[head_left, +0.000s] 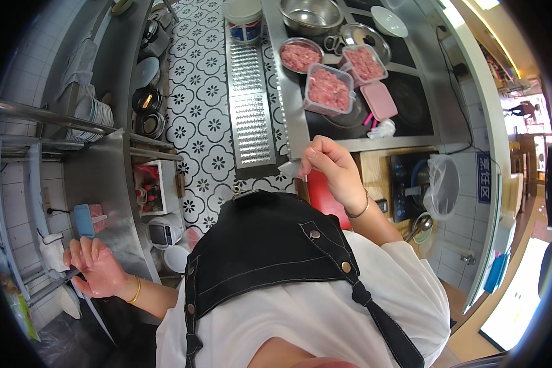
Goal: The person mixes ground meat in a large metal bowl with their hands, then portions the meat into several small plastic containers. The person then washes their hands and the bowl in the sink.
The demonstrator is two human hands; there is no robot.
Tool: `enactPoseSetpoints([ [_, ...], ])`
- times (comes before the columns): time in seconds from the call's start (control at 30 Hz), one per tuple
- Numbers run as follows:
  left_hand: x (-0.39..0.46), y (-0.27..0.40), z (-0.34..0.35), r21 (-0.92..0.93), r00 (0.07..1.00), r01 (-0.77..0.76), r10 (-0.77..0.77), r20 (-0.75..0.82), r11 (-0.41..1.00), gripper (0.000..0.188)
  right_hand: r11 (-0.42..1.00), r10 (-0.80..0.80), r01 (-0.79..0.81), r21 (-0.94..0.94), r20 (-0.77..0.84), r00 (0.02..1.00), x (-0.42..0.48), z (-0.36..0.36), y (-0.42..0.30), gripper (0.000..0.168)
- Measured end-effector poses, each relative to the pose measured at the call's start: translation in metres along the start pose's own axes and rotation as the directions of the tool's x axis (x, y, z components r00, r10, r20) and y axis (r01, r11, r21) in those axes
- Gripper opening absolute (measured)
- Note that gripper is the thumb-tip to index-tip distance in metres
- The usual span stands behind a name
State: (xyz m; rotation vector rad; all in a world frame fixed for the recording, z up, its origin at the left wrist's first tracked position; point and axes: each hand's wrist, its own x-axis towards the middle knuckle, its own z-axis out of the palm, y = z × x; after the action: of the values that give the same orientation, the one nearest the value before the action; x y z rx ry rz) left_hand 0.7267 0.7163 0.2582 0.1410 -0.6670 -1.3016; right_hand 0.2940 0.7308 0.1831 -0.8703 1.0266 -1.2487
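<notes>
My right hand (333, 172) is raised near the corner of the steel counter (296, 133). Its fingertips pinch a small whitish, thin scrap (289, 168), maybe plastic or tissue. At the far left my left hand (96, 271) hangs in the air with fingers spread and nothing in it. Beyond my right hand, a clear plastic tub of minced meat (329, 89) and a second tub of minced meat (364, 63) stand beside a steel bowl of minced meat (300, 56). Next to them lie a pink lid (380, 101), a pink-handled item (370, 120) and a crumpled white wad (382, 129).
Scissors (334, 43), a large steel basin (310, 14) and a white bowl (389, 21) are farther along the counter. An induction cooker (407, 184) sits at right. Metal rails (55, 118) and stacked plates (94, 117) are at left. A metal drain grate (253, 129) crosses the tiled floor.
</notes>
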Motion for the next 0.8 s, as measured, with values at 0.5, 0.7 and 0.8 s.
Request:
enactPoseSetpoints([
  [0.5, 0.293, -0.047, -0.120, -0.030, 0.971, 0.185, -0.178, 0.160, 0.982, 0.028, 0.997, -0.078, 0.075, -0.026, -0.226, 0.971, 0.231, 0.061, 0.005, 0.015],
  [0.7, 0.402, -0.115, -0.138, -0.040, 0.918, 0.345, -0.329, 0.221, 0.938, 0.030, 0.905, 0.207, -0.007, 0.426, -0.425, 0.881, 0.295, 0.007, 0.028, 0.029],
  [0.8, 0.443, -0.166, -0.141, -0.070, 0.886, 0.417, -0.389, 0.252, 0.906, 0.030, 0.804, 0.279, 0.085, 0.588, -0.500, 0.820, 0.328, -0.050, 0.038, 0.037],
])
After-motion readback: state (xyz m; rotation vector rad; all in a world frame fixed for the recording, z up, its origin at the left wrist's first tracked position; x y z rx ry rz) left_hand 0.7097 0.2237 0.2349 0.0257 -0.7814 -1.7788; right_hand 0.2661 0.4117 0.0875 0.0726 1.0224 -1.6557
